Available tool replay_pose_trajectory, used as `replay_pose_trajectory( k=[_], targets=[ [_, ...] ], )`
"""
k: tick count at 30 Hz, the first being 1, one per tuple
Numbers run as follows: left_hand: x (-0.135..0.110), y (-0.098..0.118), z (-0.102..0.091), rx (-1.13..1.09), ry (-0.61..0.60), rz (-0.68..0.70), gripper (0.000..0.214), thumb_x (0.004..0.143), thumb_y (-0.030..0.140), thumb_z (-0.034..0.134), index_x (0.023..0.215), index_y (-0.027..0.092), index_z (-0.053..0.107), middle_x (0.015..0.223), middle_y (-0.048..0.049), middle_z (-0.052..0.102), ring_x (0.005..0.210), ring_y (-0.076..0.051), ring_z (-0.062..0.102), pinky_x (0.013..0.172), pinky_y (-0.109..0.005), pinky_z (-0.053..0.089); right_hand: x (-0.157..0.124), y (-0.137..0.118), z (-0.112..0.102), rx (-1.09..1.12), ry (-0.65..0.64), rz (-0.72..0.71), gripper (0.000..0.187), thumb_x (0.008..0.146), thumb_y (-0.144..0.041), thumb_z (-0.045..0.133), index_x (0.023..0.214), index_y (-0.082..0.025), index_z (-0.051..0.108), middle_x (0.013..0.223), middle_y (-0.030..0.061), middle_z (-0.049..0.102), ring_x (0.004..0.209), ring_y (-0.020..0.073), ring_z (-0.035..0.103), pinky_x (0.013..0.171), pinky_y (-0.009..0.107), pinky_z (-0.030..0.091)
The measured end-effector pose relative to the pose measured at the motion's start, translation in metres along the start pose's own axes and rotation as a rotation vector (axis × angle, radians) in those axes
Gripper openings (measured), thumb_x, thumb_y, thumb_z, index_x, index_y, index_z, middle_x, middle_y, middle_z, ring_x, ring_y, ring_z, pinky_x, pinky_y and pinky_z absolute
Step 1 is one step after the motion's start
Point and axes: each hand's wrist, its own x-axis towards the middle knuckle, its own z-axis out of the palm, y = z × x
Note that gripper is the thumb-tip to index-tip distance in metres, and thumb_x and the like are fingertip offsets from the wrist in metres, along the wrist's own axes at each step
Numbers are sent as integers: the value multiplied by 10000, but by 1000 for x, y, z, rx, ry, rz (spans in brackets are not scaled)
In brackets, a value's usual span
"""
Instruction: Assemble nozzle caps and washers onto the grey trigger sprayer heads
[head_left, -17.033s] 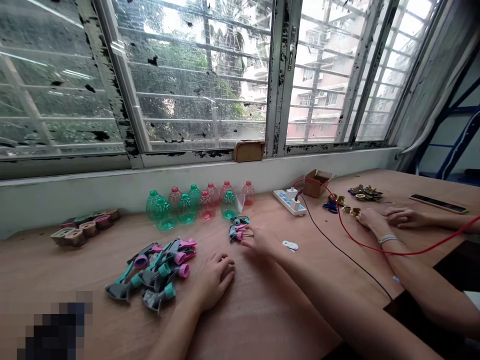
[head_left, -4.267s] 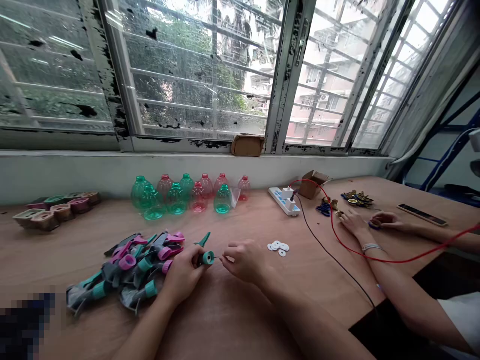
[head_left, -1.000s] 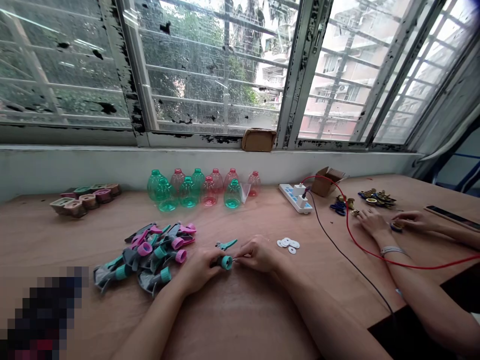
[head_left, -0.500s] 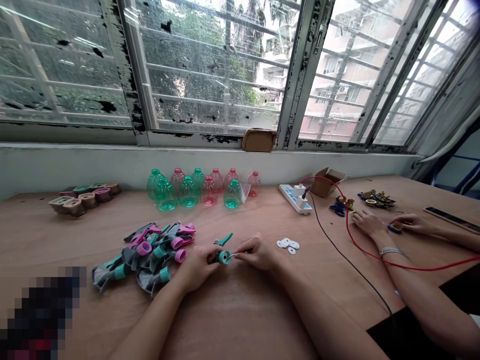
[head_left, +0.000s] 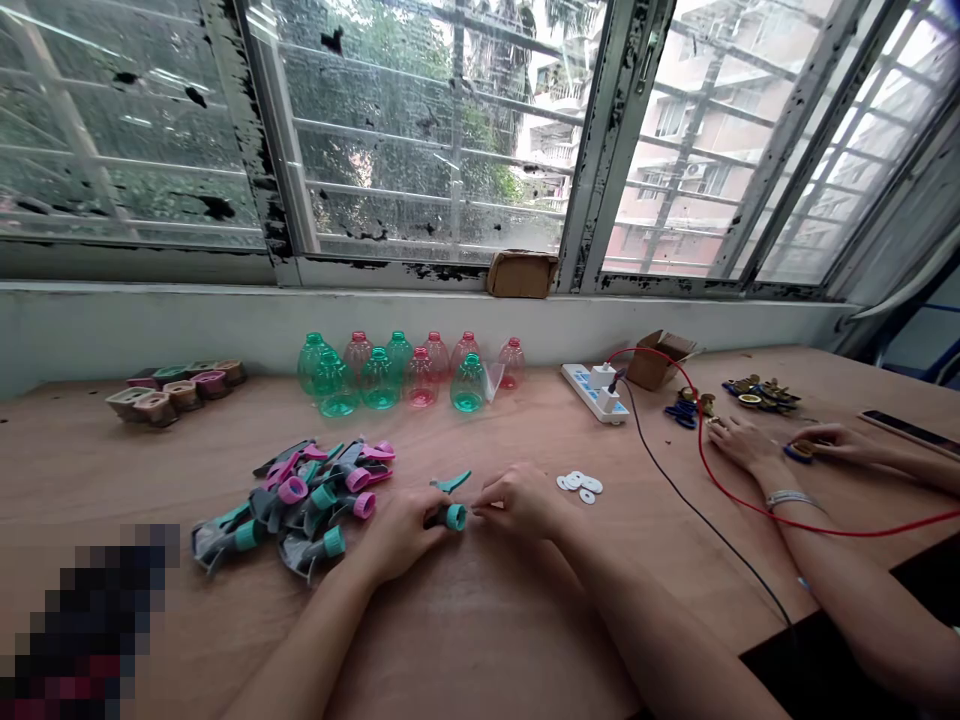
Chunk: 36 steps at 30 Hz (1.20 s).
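My left hand point(head_left: 397, 535) is shut around a grey trigger sprayer head with a teal collar point(head_left: 454, 517), whose teal trigger point(head_left: 451, 483) sticks up beyond my fingers. My right hand point(head_left: 521, 502) is pinched close against the collar's open end, with a small pale piece point(head_left: 480, 506) showing at its fingertips. Most of that piece is hidden, so I cannot name it. To my left lies a heap of sprayer heads with teal and pink collars point(head_left: 300, 505). A co-worker's two hands point(head_left: 742, 443) work at the far right around a small blue-and-gold ring point(head_left: 799, 452).
Several white washers point(head_left: 579, 484) lie right of my hands. Green and pink plastic bottles point(head_left: 379, 378) line the wall, with small trays point(head_left: 176, 388) to their left. A power strip point(head_left: 596, 392), red and black cables, and a cardboard box point(head_left: 658, 360) stand to the right.
My right hand has moved left, closing the gap to the teal collar. The thin pale piece between my hands now shows less. The view has shifted slightly.
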Motion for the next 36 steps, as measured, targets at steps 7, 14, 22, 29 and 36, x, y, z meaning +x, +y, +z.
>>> replay_pose_trajectory(
  k=[7,14,22,29,36],
  targets=[
    [0,0,-6,-37,-107,30,191,754,235,600,913,185,693,685,23,596,625,-117,486,561,-204,311,-2,10,7,212,-16,-54,156,834,-217,634,910,-253,765,828,1,749,702,121,655,608,201,382],
    [0,0,-4,-62,-87,24,172,768,255,607,895,184,699,726,12,622,652,-123,508,576,-205,322,-2,15,16,384,13,-98,163,843,-205,625,918,-187,769,779,45,745,640,124,631,588,199,406],
    [-1,-5,-3,-153,-7,4,222,764,214,580,946,185,705,659,33,529,603,-108,424,552,-212,286,-2,20,30,631,100,-22,202,847,-297,646,899,-145,771,713,53,731,556,107,559,517,195,385],
    [0,-1,0,-77,83,-3,217,744,205,592,923,197,715,674,15,587,620,-123,480,562,-214,317,-3,9,12,359,135,-6,142,837,-241,640,863,-206,775,708,29,710,588,103,583,558,206,370],
    [-4,1,-1,-13,32,13,253,749,179,612,968,240,722,818,-6,677,727,-147,565,614,-215,360,-4,-1,3,90,31,-1,140,825,-228,641,868,-271,767,736,-3,720,622,110,607,561,216,330]
  ],
)
